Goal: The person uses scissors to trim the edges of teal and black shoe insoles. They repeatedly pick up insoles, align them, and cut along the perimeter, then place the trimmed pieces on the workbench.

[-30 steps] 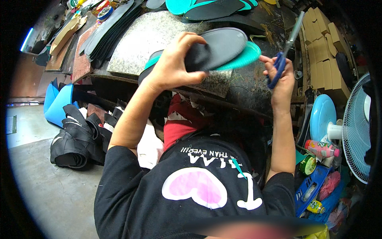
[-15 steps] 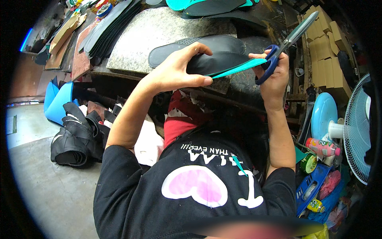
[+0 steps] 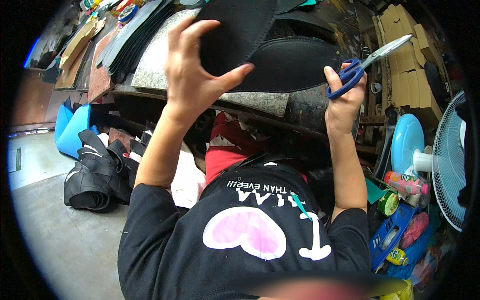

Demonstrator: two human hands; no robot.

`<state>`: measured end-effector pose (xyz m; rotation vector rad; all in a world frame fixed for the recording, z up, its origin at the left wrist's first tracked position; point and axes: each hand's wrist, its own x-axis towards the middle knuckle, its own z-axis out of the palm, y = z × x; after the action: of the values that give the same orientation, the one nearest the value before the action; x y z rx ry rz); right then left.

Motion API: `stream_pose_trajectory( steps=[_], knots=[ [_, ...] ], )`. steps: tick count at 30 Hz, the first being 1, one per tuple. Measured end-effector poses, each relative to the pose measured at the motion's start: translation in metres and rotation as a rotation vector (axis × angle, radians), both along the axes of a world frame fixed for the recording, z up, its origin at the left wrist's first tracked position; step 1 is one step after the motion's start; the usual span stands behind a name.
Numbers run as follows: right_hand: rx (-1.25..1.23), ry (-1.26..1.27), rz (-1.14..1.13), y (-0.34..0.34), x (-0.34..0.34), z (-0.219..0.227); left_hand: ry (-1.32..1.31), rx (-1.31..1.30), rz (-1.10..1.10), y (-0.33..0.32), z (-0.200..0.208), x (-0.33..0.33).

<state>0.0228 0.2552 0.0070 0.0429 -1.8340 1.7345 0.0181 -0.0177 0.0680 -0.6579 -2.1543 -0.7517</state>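
Left hand [image 3: 197,75] is raised over the bench, fingers spread and thumb pressed against a black, flat, sole-shaped foam sheet [image 3: 240,30], which it grips at the lower edge. A second black sole-shaped piece [image 3: 295,62] lies just behind it, matte with a cleanly cut rounded outline; whether the two touch cannot be told. Right hand [image 3: 342,102] is closed through the blue plastic loops of steel-bladed scissors [image 3: 367,62], blades pointing up and right, apart from the sheet.

Beneath the sheets lies a speckled grey stone slab [image 3: 155,65] on a dark workbench [image 3: 310,112]. To the left, a stack of dark curved sole blanks [image 3: 130,40]. On the floor, folded black rubber pieces [image 3: 97,172] beside blue sheets [image 3: 72,127]. At right, brown cardboard boxes [image 3: 405,60], a round light-blue plastic disc [image 3: 407,140] and a white wire-guard fan [image 3: 452,160].
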Motion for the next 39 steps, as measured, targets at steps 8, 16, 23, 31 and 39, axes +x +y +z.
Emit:
stream_pose_trajectory(
  steps=[8,16,23,31,39],
  knots=[
    [-0.675,-0.286,0.221,-0.022,0.017,-0.005,-0.19,-0.318,-0.146,0.042,-0.013,0.026],
    [-0.384,-0.195,0.308,-0.007,0.032,-0.006,-0.371,-0.327,-0.342,0.027,-0.027,0.015],
    [0.075,-0.242,0.246,0.051,0.025,-0.002,-1.056,0.478,-0.594,-0.002,-0.016,0.016],
    [1.076,-0.181,0.083,0.046,0.05,0.015,-1.466,1.109,-0.929,-0.012,-0.028,0.018],
    [1.217,0.008,-0.091,0.038,0.042,0.021,-1.644,1.26,-1.052,-0.006,-0.035,0.024]
  ],
)
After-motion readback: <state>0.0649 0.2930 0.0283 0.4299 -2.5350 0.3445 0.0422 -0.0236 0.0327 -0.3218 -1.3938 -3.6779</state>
